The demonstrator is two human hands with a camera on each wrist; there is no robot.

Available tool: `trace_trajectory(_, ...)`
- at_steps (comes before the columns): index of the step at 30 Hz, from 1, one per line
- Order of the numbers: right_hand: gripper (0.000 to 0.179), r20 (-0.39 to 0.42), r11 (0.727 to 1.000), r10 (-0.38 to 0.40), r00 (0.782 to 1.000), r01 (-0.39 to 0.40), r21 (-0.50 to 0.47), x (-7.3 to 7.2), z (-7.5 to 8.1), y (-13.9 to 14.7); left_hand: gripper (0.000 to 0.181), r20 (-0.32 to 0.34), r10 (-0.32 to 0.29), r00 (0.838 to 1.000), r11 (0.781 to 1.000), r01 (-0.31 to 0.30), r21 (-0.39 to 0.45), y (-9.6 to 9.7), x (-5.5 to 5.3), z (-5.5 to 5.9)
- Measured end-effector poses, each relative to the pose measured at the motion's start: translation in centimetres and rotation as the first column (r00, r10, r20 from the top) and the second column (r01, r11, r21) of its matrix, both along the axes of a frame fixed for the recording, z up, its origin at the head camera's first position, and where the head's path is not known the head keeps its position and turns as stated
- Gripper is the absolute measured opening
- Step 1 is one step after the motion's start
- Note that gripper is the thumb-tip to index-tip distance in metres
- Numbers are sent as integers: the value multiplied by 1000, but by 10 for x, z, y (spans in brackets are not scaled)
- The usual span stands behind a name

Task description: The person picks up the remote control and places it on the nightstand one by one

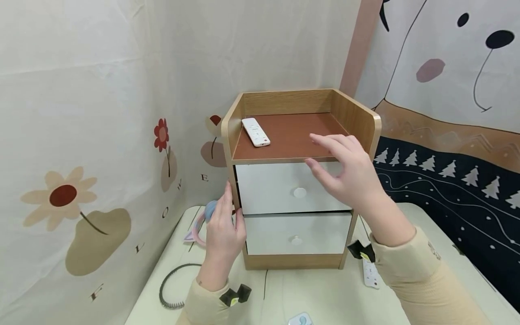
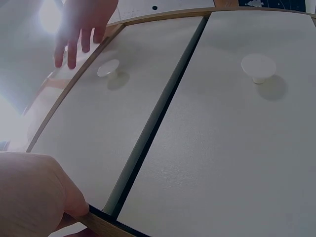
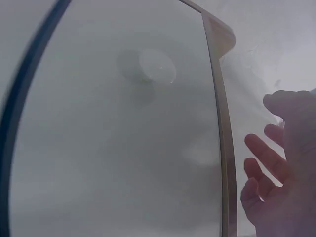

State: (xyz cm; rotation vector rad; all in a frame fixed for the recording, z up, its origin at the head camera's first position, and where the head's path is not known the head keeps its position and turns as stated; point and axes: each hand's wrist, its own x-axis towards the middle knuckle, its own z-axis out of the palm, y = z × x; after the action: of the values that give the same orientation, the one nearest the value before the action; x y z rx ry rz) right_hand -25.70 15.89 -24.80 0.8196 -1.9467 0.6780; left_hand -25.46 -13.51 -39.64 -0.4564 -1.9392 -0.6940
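Observation:
A small wooden cabinet [image 1: 294, 262] with an upper drawer [image 1: 268, 185] and a lower drawer [image 1: 268, 234] stands on the pale surface. Both drawer fronts are white, each with a round knob [image 1: 299, 193]. My left hand [image 1: 223, 234] lies against the cabinet's left side, fingers straight up along it and thumb by the front edge. Raised before the top tray, at the right, is my right hand [image 1: 349, 169], its fingers extended and holding nothing. On the brown tray bottom [image 1: 300, 131] lies a white remote control [image 1: 256, 132], toward the left.
Left of the cabinet sits a pink ring-shaped item [image 1: 197, 232] with a blue ball, partly behind my left hand. A black coiled band [image 1: 162, 289] lies nearer. At right is a white power strip [image 1: 370, 274]. Printed curtains [image 1: 97, 113] hang behind.

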Motion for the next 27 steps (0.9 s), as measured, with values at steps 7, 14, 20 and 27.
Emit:
trace_trajectory(7,51,-153,986,-26,988,1,-165,11,-31,32,75,-8,4,1000,1000,-4,-1,0,0,0)
trace_trajectory(14,62,-135,967,-115,984,79,-244,15,-71,69,74,-9,8,1000,1000,-8,1,0,0,0)
trace_trajectory(20,55,-31,939,-237,971,221,-265,22,-110,100,74,-9,8,1000,1000,-8,1,0,0,0)
trace_trajectory(27,64,213,864,-387,897,434,-257,34,-160,131,75,-5,6,1000,1000,-6,0,1,1,0)
